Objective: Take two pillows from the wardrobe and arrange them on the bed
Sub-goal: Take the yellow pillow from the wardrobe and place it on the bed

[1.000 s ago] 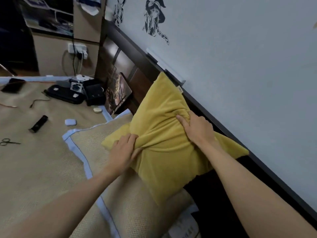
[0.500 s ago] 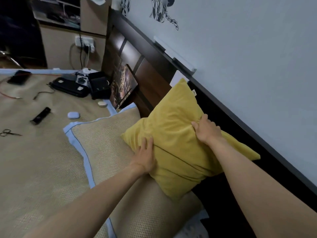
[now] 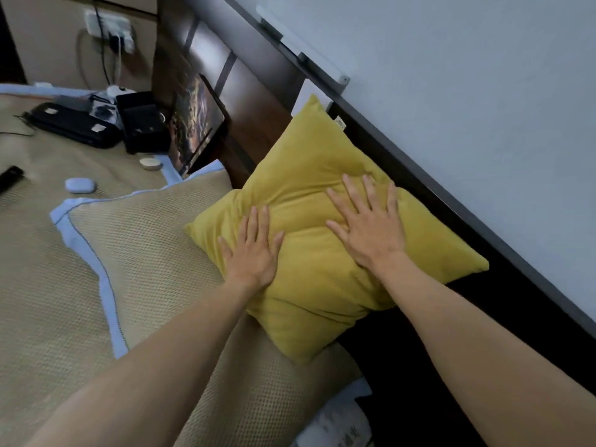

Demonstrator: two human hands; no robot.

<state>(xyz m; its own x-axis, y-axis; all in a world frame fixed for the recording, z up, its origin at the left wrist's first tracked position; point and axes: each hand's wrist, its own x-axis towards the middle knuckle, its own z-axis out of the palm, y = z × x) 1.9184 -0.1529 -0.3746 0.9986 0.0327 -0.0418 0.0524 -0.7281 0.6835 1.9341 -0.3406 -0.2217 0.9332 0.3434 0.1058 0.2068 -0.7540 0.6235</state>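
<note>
A yellow pillow [image 3: 309, 295] leans against the dark headboard [image 3: 258, 101], its lower part resting on a beige woven pillow with a light blue border [image 3: 145, 250] that lies flat on the bed. My left hand [image 3: 253, 253] presses flat on the yellow pillow's lower left, fingers together. My right hand [image 3: 367, 227] lies flat on its middle with fingers spread. Neither hand grips the fabric.
The beige bed mat [image 3: 38, 311] carries a black case [image 3: 74, 125], a black box [image 3: 143, 124], a leaning tablet [image 3: 196, 124], a small blue pod [image 3: 80, 185] and a round disc [image 3: 150, 163]. A wall socket with cables [image 3: 109, 30] is at the back. Papers [image 3: 338, 424] lie bottom right.
Both hands let go of the bunched yellow fabric and now lie flat on the pillow. The pillow has settled lower against the headboard.
</note>
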